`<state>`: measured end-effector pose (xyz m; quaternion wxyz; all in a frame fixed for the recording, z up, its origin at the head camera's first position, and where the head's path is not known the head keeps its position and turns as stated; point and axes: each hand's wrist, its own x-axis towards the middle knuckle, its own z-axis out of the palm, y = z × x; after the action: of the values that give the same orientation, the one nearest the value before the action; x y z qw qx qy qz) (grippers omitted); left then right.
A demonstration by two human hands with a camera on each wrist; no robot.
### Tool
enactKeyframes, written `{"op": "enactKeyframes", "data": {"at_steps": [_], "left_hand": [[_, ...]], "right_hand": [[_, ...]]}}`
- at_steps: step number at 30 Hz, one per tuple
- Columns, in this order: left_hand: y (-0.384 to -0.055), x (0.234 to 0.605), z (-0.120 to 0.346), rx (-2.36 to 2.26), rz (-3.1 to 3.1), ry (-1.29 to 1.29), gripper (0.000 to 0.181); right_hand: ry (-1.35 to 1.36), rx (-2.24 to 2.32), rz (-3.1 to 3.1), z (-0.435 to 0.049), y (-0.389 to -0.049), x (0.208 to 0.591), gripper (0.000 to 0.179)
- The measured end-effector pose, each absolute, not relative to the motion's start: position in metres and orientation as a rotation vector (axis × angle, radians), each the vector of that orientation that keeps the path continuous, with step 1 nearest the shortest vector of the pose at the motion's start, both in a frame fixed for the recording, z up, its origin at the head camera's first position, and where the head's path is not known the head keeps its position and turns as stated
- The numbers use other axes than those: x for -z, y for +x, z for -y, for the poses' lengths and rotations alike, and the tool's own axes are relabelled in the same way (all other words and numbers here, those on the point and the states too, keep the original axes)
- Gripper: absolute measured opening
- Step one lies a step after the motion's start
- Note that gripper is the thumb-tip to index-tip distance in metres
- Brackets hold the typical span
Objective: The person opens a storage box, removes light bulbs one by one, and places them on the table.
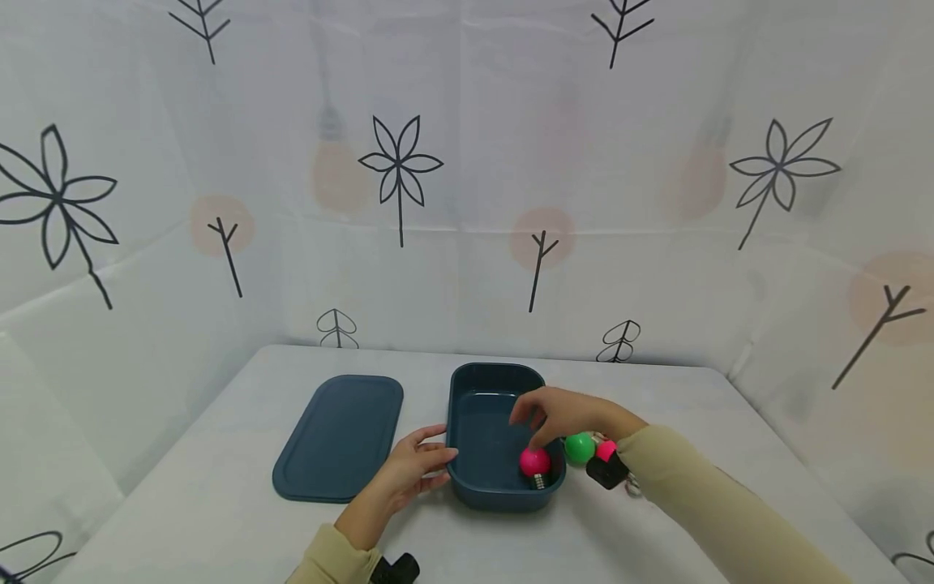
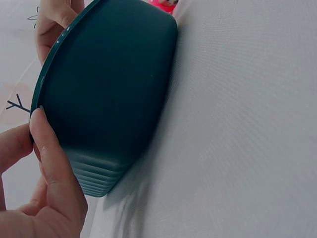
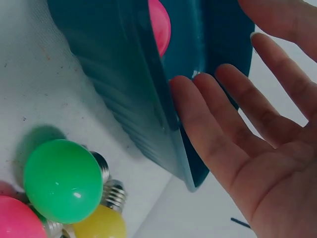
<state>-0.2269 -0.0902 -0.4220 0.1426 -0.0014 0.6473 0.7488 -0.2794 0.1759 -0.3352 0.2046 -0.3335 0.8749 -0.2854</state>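
Note:
A dark blue-green rectangular container (image 1: 485, 487) stands on the table, with a pink light bulb (image 1: 535, 461) lying inside its near end. My left hand (image 1: 412, 470) holds the container's left rim, fingertips at the edge. Over the right side of the container hovers my right hand (image 1: 565, 412); its fingers are spread and relaxed in the right wrist view, with nothing between them. Outside the container's right wall lie a green bulb (image 3: 63, 181), a yellow bulb (image 3: 101, 225) and another pink bulb (image 3: 20, 218).
A matching flat lid (image 1: 339, 438) lies on the white table (image 1: 219, 503) left of the container. Behind the table hangs a white cloth (image 1: 467, 276) printed with plants. Each wrist carries a small black camera (image 1: 608, 470).

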Motion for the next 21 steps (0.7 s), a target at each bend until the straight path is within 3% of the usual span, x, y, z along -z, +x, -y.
{"op": "enactKeyframes", "data": {"at_steps": [21], "left_hand": [[-0.230, 0.421, 0.092, -2.160, -1.848, -0.017, 0.063]], "right_hand": [[-0.714, 0.266, -2.382, -0.147, -0.277, 0.342, 0.031]]}}
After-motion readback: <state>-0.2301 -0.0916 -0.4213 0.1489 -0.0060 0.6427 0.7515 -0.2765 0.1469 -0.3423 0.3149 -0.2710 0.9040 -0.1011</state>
